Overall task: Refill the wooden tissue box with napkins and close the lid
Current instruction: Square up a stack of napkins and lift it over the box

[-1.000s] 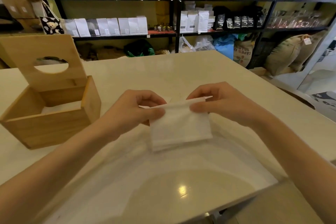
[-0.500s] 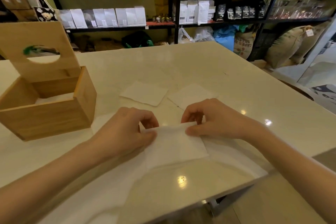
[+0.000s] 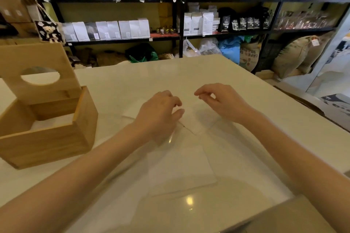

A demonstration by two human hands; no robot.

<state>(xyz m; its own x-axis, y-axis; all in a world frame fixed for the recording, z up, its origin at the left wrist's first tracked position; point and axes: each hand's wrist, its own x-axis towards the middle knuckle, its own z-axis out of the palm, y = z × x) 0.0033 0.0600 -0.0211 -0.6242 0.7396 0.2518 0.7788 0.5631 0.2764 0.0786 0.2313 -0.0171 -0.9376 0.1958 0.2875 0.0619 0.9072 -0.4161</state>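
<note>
The wooden tissue box (image 3: 49, 138) stands at the left of the table. Its lid (image 3: 39, 73), with an oval hole, is tipped up and open, and white napkins (image 3: 53, 122) lie inside. A folded white napkin (image 3: 181, 170) lies flat near the table's front, between my forearms. Two more napkins lie farther out, one (image 3: 197, 123) below my hands and one (image 3: 131, 111) partly hidden by my left hand. My left hand (image 3: 161, 115) hovers over them with loosely curled fingers and holds nothing. My right hand (image 3: 219, 102) hovers a little farther out, fingers relaxed and also holding nothing.
The white glossy table (image 3: 246, 138) runs to an edge on the right and at the front. Black shelves (image 3: 121, 40) with bags, kettles and jars stand behind it. Burlap sacks (image 3: 295, 56) lie on the floor at the right.
Both hands have let go of the folded napkin, which now lies flat near the front. They have moved farther out over the two other napkins.
</note>
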